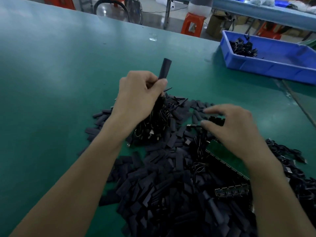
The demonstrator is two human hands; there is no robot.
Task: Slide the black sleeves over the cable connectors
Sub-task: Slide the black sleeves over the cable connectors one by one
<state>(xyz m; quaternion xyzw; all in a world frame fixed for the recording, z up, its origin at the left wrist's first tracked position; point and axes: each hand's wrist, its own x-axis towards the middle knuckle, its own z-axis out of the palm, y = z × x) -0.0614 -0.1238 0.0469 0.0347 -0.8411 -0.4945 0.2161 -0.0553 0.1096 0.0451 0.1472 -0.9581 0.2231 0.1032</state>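
My left hand (pixel 138 93) grips a bundle of thin black cables (pixel 153 127) that hangs down to the table. A black sleeve (pixel 164 68) sticks up out of its fist. A big heap of loose black sleeves (pixel 162 190) covers the green table in front of me. My right hand (pixel 234 129) hovers over the heap to the right, thumb and forefinger curved around a small black connector piece (pixel 216 120); whether they pinch it is unclear because of blur. A cable with a metal plug (pixel 189 125) lies just left of that thumb.
A blue plastic bin (pixel 277 65) holding a few cables stands at the back right. A green circuit board strip (pixel 222 153) lies under my right wrist. More black cables (pixel 287 154) pile at the right. Orange stools (pixel 193 23) stand beyond the far table edge.
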